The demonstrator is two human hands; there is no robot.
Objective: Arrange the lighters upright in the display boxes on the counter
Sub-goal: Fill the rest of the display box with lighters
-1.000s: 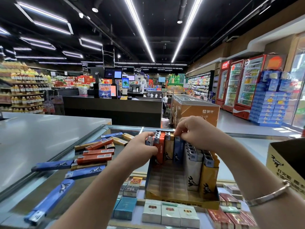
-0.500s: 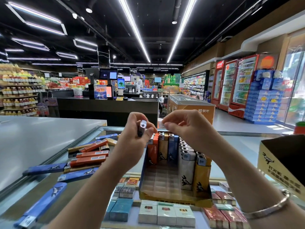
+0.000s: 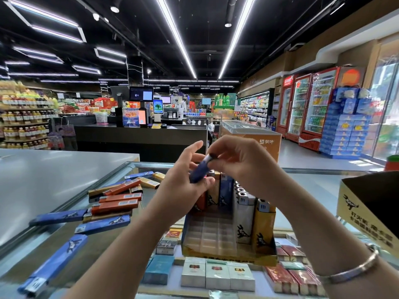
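1. Both hands are meeting above the display box (image 3: 228,253): the left hand (image 3: 183,182) is cradling a dark blue lighter (image 3: 199,170) with thumb and lower fingers curled round its body while the index finger is sticking out straight, and the right hand (image 3: 239,160) is pinching the lighter's metal top end between curled fingertips.
2. That lighter is tilting, top end up and to the right, just over the upright lighters (image 3: 244,203) that are filling the box's back row and right side; the front left cells are lying bare.
3. Loose lighters (image 3: 116,201) are lying flat in a scatter on the glass counter (image 3: 313,186), left of the box and well apart from it.
4. The left hand is hiding the back-left corner of the box, and the lighter's lower end is probably resting against the palm, though the view is blurring there.
5. A second box (image 3: 367,212) is being cut off by the right edge of the view; open glass is showing between it and the right forearm.
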